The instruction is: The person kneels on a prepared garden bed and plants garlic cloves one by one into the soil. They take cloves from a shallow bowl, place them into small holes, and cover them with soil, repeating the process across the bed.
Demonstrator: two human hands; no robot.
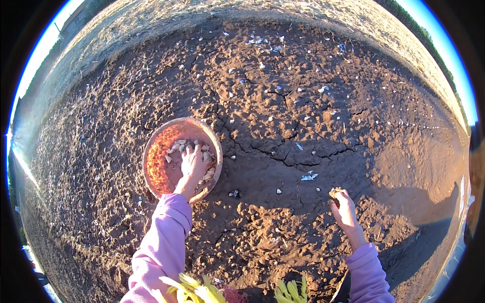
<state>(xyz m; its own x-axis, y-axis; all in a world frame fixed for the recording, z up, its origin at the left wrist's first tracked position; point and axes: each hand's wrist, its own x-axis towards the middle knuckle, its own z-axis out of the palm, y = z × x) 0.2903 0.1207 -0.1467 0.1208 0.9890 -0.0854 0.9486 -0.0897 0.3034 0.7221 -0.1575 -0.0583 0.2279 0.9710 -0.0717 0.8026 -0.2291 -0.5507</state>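
Observation:
A round reddish basin with a worn rim rests on the soil, left of the middle. My left hand reaches into it, fingers on pale garlic cloves; whether it grips any cannot be told. Over the soil at the right, my right hand is closed on a small tan piece, perhaps a clove or a clod. Between the hands, whitish cloves and papery skins lie on the ground.
Cracked, clumpy brown soil spreads all round, dotted with more white cloves. Dry straw borders the far side. Pale yellow fringes hang at the bottom edge, near my sleeves. A pale strip runs along the right rim.

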